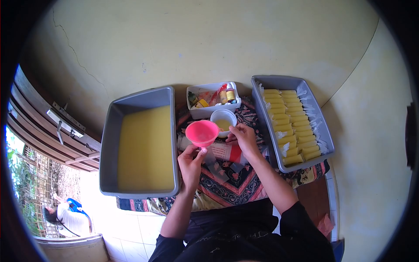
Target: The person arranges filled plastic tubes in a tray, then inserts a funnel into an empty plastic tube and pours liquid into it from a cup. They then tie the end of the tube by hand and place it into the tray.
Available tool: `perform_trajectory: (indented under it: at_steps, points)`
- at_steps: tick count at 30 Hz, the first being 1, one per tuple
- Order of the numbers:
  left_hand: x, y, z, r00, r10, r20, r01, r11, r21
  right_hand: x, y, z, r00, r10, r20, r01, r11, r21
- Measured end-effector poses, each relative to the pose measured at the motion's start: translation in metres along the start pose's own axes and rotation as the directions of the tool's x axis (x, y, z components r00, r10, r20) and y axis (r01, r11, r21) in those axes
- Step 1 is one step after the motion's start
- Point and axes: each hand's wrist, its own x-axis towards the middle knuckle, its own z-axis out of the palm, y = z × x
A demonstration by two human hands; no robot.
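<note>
My left hand (191, 162) is closed round the lower part of a pink funnel (202, 132), which it holds upright; a clear plastic strip hangs below it. Just right of the funnel, my right hand (244, 139) pinches the rim of a white cup (224, 119) with some yellowish liquid inside. At the left stands a large grey tub (106, 153) holding a wide layer of yellow liquid (148, 150). On the right, a second grey tub (327, 126) contains rows of filled yellow plastic tubes (297, 126).
Behind the cup, a white basket (205, 112) holds small bottles (230, 93) and packets. A patterned cloth (231, 187) covers the surface, with a red and white packet (227, 151) on it. A person (72, 220) sits outside at the lower left.
</note>
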Motion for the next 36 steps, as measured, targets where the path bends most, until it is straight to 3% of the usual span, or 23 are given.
perform_trajectory:
  at_steps: [9, 11, 12, 14, 16, 18, 21, 27, 36]
  points:
    - [-0.008, -0.014, 0.001, 0.998, 0.055, 0.036, -0.053, 0.997, -0.048, -0.001, -0.012, 0.002, 0.997, -0.078, -0.023, 0.078, 0.997, -0.021]
    - [-0.01, -0.016, 0.001, 0.997, 0.018, 0.072, -0.014, 0.998, -0.063, -0.009, -0.024, 0.006, 0.972, -0.234, -0.016, 0.233, 0.971, -0.043]
    - [-0.012, -0.015, 0.002, 0.997, 0.019, 0.074, -0.015, 0.998, -0.062, -0.012, -0.029, 0.006, 0.972, -0.236, -0.017, 0.235, 0.971, -0.042]
    - [-0.014, -0.013, 0.006, 0.993, 0.017, 0.113, -0.015, 1.0, -0.013, -0.014, -0.04, 0.004, 0.901, -0.433, 0.029, 0.432, 0.89, -0.146]
    - [-0.012, -0.016, 0.008, 0.992, 0.022, 0.124, -0.024, 1.0, 0.009, -0.02, -0.052, 0.008, 0.902, -0.431, 0.002, 0.429, 0.899, -0.084]
    - [-0.011, -0.015, 0.012, 0.991, 0.029, 0.134, -0.033, 0.999, 0.032, -0.028, -0.065, 0.012, 0.831, -0.554, 0.048, 0.555, 0.817, -0.156]
    - [-0.009, -0.005, 0.018, 0.99, 0.01, 0.141, -0.016, 0.999, 0.045, -0.046, -0.086, 0.015, 0.801, -0.594, 0.079, 0.585, 0.748, -0.313]
    - [-0.006, 0.011, 0.028, 0.985, 0.02, 0.173, -0.03, 0.998, 0.055, -0.058, -0.096, 0.019, 0.753, -0.65, 0.1, 0.655, 0.728, -0.2]
    - [-0.002, 0.021, 0.035, 0.975, 0.108, 0.195, -0.113, 0.994, 0.014, -0.062, -0.109, 0.021, 0.715, -0.691, 0.107, 0.695, 0.685, -0.219]
